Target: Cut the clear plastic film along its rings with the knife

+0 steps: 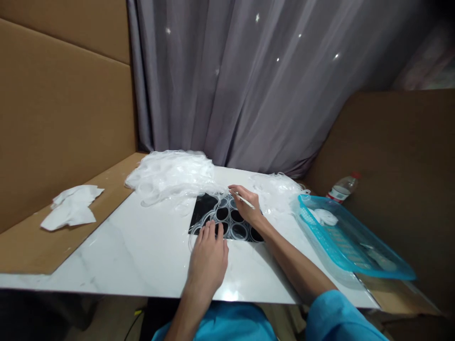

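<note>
A black sheet lies on the white table, covered over much of its face with rows of clear-white rings. My left hand rests palm down at the sheet's near left edge, its fingers stretched out over the rings. Above the far part of the sheet, my right hand grips a slim white pen-like tool. The tool's tip points to the far left, near loose translucent strips that run across the sheet. Whether the tip touches a strip is too small to tell.
A large heap of white translucent rings and strips spreads at the back left; a smaller heap sits right of the sheet. A blue plastic basket holds white pieces. Behind it lies a red-capped bottle. Crumpled tissues lie on cardboard leftward.
</note>
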The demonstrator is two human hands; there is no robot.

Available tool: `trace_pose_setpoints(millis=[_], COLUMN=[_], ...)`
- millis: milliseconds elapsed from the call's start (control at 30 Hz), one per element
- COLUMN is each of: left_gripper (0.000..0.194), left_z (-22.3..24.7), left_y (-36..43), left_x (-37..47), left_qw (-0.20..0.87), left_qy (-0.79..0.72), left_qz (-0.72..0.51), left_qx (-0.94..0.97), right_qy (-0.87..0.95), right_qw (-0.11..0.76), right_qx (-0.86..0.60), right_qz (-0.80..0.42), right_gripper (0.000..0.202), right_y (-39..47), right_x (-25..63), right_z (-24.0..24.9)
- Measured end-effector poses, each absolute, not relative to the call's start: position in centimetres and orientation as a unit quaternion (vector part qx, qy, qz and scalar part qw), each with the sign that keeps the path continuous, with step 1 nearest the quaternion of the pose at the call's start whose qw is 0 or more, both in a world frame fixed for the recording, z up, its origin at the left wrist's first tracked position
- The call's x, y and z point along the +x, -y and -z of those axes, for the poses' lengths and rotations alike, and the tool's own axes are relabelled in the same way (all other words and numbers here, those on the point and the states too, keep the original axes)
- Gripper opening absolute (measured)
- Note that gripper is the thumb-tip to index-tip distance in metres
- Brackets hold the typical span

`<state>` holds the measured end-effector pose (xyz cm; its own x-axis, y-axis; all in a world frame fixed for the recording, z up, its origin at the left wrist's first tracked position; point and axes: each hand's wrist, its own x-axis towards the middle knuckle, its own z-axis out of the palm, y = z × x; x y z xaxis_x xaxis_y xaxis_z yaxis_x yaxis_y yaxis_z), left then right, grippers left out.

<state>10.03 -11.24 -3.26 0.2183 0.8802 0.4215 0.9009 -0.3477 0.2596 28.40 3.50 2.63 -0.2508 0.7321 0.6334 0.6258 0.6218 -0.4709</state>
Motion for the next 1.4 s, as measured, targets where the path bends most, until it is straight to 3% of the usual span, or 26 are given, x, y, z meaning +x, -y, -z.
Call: trace_pose_setpoints(millis=[167,433,633,900,1167,1400], left_gripper=[0.052,0.051,0.052,0.052,0.052,0.051], left_z=[3.7,3.5,3.1,3.3,3.9,3.7], left_y=[11.2,11.2,11.4,11.3,11.0,11.2], left_x=[10.2,10.1,10.1,10.0,9.9,10.0], left_qw=[0.018,0.022,0.01,0.019,0.021,0.021], left_qy=[0.574,0.573,0.572,0.568,0.557,0.559], left_qz=[0.259,0.253,0.251,0.25,0.261,0.262], left_qx=[-0.776,-0.779,-0.781,-0.784,-0.788,-0.787], right_qy=[0.711,0.656,0.675,0.672,0.762,0.756], right_qw=[0.514,0.594,0.557,0.516,0.416,0.43], right_qx=[-0.462,-0.447,-0.456,-0.5,-0.484,-0.472], right_qz=[-0.129,-0.135,-0.161,-0.18,-0.109,-0.145], right_gripper=[0.034,0.038,0.043,0.047,0.033,0.032], right_y=[-3.1,-3.9,-3.6,-1.4,-0.7,-0.3], right_x=[27.9,29.2,32.2,34.2,33.2,32.6], right_z=[-3.8,-4.8,-4.8,-0.1,-0.3,0.3])
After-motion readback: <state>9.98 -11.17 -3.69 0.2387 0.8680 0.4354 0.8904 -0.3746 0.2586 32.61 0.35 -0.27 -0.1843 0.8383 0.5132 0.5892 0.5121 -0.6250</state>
